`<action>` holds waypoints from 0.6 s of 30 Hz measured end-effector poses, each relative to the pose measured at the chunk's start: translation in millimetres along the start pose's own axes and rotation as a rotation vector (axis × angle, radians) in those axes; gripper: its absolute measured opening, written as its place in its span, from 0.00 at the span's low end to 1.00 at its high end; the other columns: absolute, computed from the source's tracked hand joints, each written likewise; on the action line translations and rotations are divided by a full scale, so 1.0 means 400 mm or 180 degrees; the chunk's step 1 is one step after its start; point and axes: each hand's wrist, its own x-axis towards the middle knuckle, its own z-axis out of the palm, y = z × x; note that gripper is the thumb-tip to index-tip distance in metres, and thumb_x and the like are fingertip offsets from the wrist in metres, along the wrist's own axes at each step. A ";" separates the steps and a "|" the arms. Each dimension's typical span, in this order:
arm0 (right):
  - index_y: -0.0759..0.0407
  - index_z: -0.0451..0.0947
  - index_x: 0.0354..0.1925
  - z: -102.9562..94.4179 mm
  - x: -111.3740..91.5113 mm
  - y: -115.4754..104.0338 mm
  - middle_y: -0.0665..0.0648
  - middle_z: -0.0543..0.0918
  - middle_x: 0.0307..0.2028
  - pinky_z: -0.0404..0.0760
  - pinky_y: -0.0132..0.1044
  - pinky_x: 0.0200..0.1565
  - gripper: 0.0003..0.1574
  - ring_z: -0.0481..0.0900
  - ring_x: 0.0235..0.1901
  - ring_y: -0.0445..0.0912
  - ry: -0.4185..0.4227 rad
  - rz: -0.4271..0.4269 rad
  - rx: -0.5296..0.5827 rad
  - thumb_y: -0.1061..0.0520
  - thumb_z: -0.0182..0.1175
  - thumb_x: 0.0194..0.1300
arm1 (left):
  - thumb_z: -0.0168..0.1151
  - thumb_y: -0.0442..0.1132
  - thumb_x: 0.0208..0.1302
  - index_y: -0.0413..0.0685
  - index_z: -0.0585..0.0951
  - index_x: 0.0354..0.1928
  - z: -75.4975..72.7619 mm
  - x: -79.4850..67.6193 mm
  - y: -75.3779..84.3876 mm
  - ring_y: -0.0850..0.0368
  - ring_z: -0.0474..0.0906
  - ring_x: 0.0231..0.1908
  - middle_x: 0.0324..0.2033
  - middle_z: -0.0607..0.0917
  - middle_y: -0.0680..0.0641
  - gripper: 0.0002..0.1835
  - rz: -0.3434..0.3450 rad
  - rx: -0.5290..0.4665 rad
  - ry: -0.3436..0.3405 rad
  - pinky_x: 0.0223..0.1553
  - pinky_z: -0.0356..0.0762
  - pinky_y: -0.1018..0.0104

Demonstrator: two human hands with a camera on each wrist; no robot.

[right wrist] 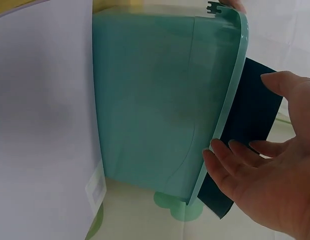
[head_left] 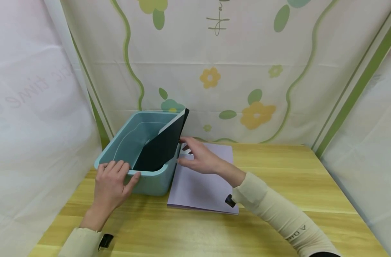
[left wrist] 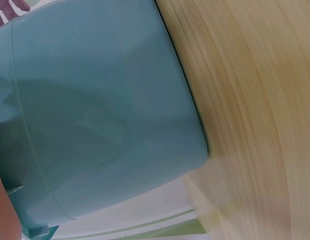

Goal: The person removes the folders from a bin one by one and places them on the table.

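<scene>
A light blue plastic bin (head_left: 152,185) stands on the table. My left hand (head_left: 112,184) grips its near rim, fingers over the edge and thumb on the outer side. In the left wrist view, the bin's wall (left wrist: 104,110) fills most of the picture. A flat dark folder or book (head_left: 160,150) with a pale edge leans in the bin, its upper corner above the right rim. My right hand (head_left: 203,157) is beside it, fingers apart. In the right wrist view, its fingertips (right wrist: 215,145) are at the bin's rim and the thumb is by the dark cover (right wrist: 250,102).
A lilac folder or pad (head_left: 202,192) lies flat on the wooden table (head_left: 279,200), right of the bin and under my right hand. A flower-printed cloth (head_left: 227,85) hangs behind the table, with white cloth (head_left: 31,125) at the left side.
</scene>
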 end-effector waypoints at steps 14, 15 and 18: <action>0.61 0.48 0.78 0.039 0.021 -0.029 0.59 0.64 0.73 0.77 0.46 0.61 0.55 0.73 0.63 0.53 0.0105 0.0134 0.0728 0.53 0.70 0.65 | 0.39 0.68 0.76 0.44 0.73 0.30 0.003 0.000 -0.001 0.43 0.69 0.28 0.25 0.74 0.45 0.34 0.0018 -0.0004 0.0021 0.43 0.67 0.40; 0.61 0.48 0.78 0.041 0.022 -0.031 0.59 0.64 0.72 0.77 0.46 0.61 0.56 0.73 0.63 0.53 0.0124 0.0175 0.0800 0.52 0.70 0.65 | 0.39 0.67 0.76 0.44 0.73 0.30 0.003 0.000 -0.001 0.43 0.69 0.28 0.25 0.74 0.45 0.34 0.0024 -0.0008 0.0030 0.43 0.67 0.40; 0.59 0.48 0.78 0.046 0.025 -0.039 0.58 0.64 0.71 0.77 0.47 0.61 0.56 0.72 0.62 0.54 0.0191 0.0304 0.0991 0.50 0.70 0.65 | 0.39 0.67 0.76 0.44 0.73 0.30 0.002 0.001 0.000 0.43 0.69 0.28 0.25 0.74 0.45 0.34 0.0041 -0.0014 0.0059 0.43 0.67 0.40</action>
